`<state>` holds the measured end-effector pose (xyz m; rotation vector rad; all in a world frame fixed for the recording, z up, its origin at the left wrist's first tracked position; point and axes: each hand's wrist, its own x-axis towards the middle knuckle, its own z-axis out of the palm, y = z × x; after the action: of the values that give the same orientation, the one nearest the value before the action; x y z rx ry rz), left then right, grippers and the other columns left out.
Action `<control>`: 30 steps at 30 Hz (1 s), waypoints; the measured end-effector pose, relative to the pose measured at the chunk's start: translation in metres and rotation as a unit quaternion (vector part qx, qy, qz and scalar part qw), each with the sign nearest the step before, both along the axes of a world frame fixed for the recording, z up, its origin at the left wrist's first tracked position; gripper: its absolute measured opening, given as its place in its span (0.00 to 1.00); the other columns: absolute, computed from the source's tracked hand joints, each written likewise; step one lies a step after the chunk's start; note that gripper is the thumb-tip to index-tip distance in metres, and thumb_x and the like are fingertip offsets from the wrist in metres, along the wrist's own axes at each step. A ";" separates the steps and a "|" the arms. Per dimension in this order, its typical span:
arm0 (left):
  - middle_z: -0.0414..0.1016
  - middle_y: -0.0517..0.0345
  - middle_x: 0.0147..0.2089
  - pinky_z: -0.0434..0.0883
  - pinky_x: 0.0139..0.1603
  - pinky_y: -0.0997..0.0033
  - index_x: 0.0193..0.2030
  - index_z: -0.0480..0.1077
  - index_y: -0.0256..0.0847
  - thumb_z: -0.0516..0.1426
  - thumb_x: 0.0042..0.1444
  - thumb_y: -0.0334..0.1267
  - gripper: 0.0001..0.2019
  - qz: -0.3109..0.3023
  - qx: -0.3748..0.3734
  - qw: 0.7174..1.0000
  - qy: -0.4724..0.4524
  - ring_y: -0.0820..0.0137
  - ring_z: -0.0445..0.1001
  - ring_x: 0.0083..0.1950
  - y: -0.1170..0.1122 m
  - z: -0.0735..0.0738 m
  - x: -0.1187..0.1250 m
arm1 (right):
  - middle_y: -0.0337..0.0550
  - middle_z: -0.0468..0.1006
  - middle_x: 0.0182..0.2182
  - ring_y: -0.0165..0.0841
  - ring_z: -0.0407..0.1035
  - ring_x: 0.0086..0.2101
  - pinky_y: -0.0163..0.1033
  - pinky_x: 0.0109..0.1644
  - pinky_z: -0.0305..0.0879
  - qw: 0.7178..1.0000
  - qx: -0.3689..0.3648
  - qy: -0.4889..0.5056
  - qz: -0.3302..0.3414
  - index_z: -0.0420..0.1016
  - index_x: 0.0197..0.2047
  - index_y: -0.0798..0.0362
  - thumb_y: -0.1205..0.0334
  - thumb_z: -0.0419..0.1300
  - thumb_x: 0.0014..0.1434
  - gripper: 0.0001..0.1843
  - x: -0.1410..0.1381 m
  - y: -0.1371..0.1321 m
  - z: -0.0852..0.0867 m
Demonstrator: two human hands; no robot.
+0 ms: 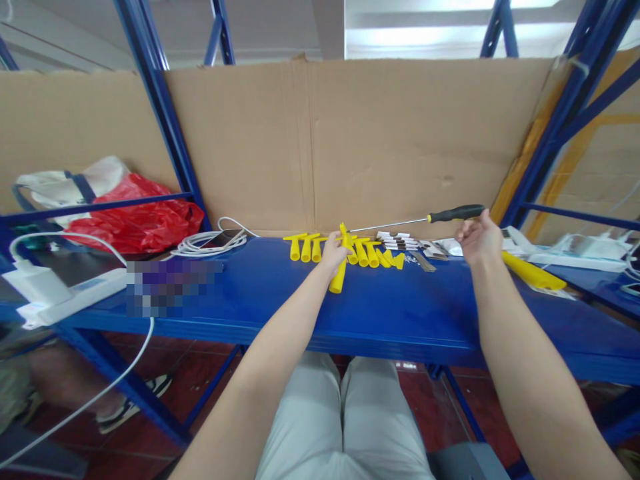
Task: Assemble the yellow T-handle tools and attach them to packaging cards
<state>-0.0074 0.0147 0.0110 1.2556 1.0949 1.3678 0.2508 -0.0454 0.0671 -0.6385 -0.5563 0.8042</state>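
My left hand (334, 255) is closed around a yellow T-shaped plastic handle (338, 279), its hollow round end pointing down toward me. My right hand (481, 239) grips the end of a screwdriver (456, 213) with a black handle. The long metal shaft lies nearly level, and its tip meets the upper part of the yellow handle; whether it sits in a screw is too small to tell. More yellow T-shaped handles (306, 249) stand in a row on both sides of my left hand. Beside them lie several small yellow pieces (393, 259) and thin metal strips (424, 262).
A blue bench (280, 300) is backed by a cardboard panel (400, 147). Left are a coiled white cable (210, 245), red plastic bag (145, 213) and power strip (90, 297). Small white packets (397, 240) lie behind; a larger yellow tube (533, 270) sits right. Another person's leg (75, 377) shows lower left.
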 end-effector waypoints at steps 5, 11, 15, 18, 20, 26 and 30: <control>0.77 0.57 0.41 0.62 0.20 0.82 0.50 0.64 0.41 0.60 0.42 0.18 0.28 -0.003 -0.001 1.000 -0.002 0.78 0.70 0.25 0.000 0.000 0.000 | 0.33 0.56 0.13 0.24 0.49 0.13 0.29 0.13 0.43 0.998 -0.022 -0.007 -0.060 0.53 0.21 0.51 0.62 0.46 0.68 0.21 -0.004 -0.002 0.002; 0.77 0.57 0.40 0.63 0.20 0.82 0.51 0.64 0.42 0.61 0.42 0.19 0.28 0.004 0.001 1.000 0.001 0.77 0.70 0.25 0.001 -0.001 -0.001 | 0.29 0.49 0.11 0.22 0.42 0.12 0.28 0.13 0.43 0.997 -0.007 0.026 -0.072 0.54 0.21 0.51 0.68 0.44 0.65 0.19 -0.007 -0.006 0.004; 0.76 0.58 0.39 0.62 0.20 0.83 0.50 0.64 0.41 0.61 0.42 0.19 0.27 0.009 0.005 1.000 -0.003 0.78 0.68 0.24 0.002 -0.001 0.000 | 0.30 0.52 0.09 0.22 0.46 0.11 0.26 0.13 0.46 0.999 -0.013 0.020 -0.048 0.64 0.25 0.54 0.63 0.46 0.67 0.19 -0.004 -0.006 0.004; 0.75 0.59 0.38 0.62 0.21 0.83 0.48 0.65 0.41 0.61 0.41 0.18 0.27 0.013 0.013 1.000 -0.004 0.78 0.68 0.24 0.003 -0.003 -0.001 | 0.37 0.64 0.12 0.24 0.58 0.14 0.27 0.15 0.54 0.999 -0.039 0.023 -0.022 0.63 0.23 0.53 0.60 0.43 0.69 0.23 0.000 -0.004 0.002; 0.75 0.60 0.38 0.62 0.21 0.83 0.48 0.65 0.42 0.60 0.41 0.17 0.27 0.016 0.014 1.000 0.000 0.78 0.68 0.25 0.004 -0.004 -0.001 | 0.38 0.67 0.14 0.24 0.61 0.15 0.27 0.17 0.56 0.999 -0.036 0.015 -0.006 0.62 0.23 0.53 0.61 0.43 0.69 0.23 0.002 -0.001 0.000; 0.75 0.58 0.41 0.63 0.22 0.82 0.50 0.65 0.42 0.60 0.40 0.17 0.29 0.017 0.009 1.000 0.007 0.78 0.69 0.25 0.006 -0.005 -0.002 | 0.29 0.54 0.12 0.23 0.47 0.12 0.27 0.14 0.45 0.999 0.004 -0.025 -0.028 0.55 0.22 0.51 0.61 0.52 0.67 0.20 0.000 0.001 -0.003; 0.76 0.56 0.43 0.62 0.20 0.84 0.52 0.63 0.42 0.57 0.41 0.16 0.30 0.010 0.010 1.000 0.004 0.79 0.68 0.25 0.005 -0.004 -0.001 | 0.31 0.56 0.12 0.23 0.49 0.13 0.28 0.14 0.45 0.999 -0.030 0.005 -0.039 0.52 0.22 0.51 0.62 0.48 0.67 0.21 0.002 0.001 -0.002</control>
<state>-0.0081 0.0193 0.0072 1.2683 1.1058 1.3927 0.2525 -0.0444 0.0650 -0.7065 -0.4971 0.7527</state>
